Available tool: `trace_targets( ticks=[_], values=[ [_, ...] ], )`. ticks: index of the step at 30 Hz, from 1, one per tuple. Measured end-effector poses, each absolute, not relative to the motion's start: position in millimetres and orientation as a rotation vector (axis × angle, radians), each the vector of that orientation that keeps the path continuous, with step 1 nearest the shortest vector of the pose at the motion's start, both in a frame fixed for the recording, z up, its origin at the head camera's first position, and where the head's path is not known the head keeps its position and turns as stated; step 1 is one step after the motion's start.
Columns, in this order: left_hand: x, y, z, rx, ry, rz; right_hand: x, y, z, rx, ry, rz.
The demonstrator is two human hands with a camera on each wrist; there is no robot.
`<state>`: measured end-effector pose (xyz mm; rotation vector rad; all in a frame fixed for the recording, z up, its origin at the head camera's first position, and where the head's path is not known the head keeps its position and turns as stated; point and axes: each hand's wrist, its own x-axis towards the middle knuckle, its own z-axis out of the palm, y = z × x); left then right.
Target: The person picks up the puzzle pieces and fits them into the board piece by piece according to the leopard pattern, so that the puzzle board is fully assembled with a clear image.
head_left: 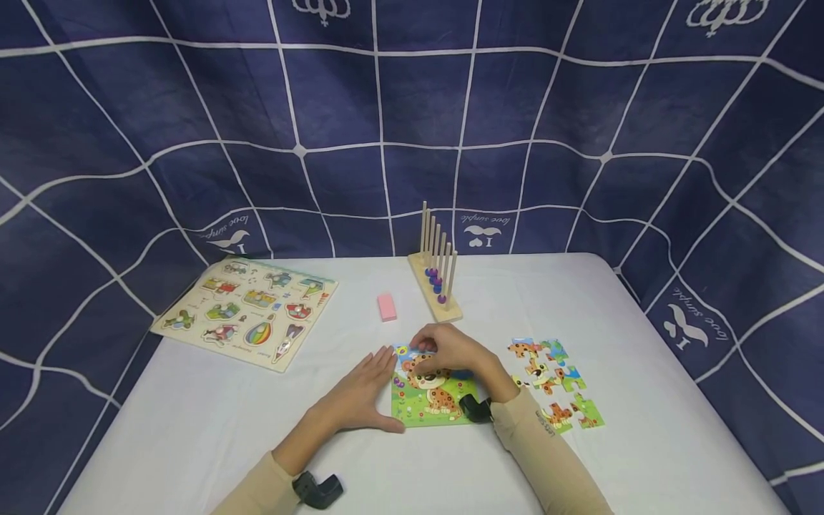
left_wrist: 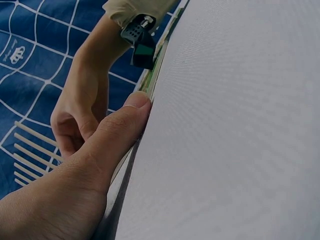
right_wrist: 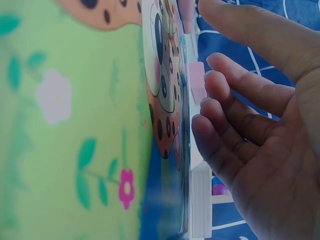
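A leopard-cub puzzle board lies flat on the white table, its picture of a spotted cub on green grass facing up. Along its left side my left hand is spread, fingers straight at the upper left corner and thumb at the near edge. My right hand hovers over the top of the picture and covers part of it. Its fingers are loosely bent, with nothing showing between them and the thumb. Right of the board lie several loose jigsaw pieces with parts of a similar cub.
Behind the board sits a pink block. A wooden peg stand with upright rods and blue and purple beads stands at the back middle. A knobbed picture puzzle lies at the back left. A dark blue checked cloth hangs behind the table.
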<state>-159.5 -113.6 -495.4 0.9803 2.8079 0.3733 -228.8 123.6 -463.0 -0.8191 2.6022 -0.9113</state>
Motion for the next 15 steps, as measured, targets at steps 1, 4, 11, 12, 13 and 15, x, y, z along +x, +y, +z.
trace_targets(
  ticks=[1, 4, 11, 12, 13, 15],
  values=[
    [-159.5, -113.5, -495.3, 0.983, 2.809, 0.374, -228.7, 123.8, -462.7, -0.822, 2.602, -0.911],
    [-159.9, -113.4, -495.5, 0.987, 2.812, 0.368, -228.0, 124.0, -461.9, -0.817, 2.600, -0.906],
    [-159.8, -113.6, -495.8, 0.990, 2.810, 0.360, -226.0, 124.0, -459.9, -0.811, 2.600, -0.898],
    [-159.8, -113.5, -496.1, 0.988, 2.810, 0.359, -225.7, 123.9, -459.5, -0.807, 2.597, -0.900],
    [-159.9, -113.3, -496.3, 0.986, 2.811, 0.360, -225.4, 124.0, -459.3, -0.810, 2.595, -0.901],
    [-159.8, -112.8, -497.0, 0.983, 2.809, 0.369, -224.7, 124.5, -458.9, -0.818, 2.585, -0.901]
  ],
)
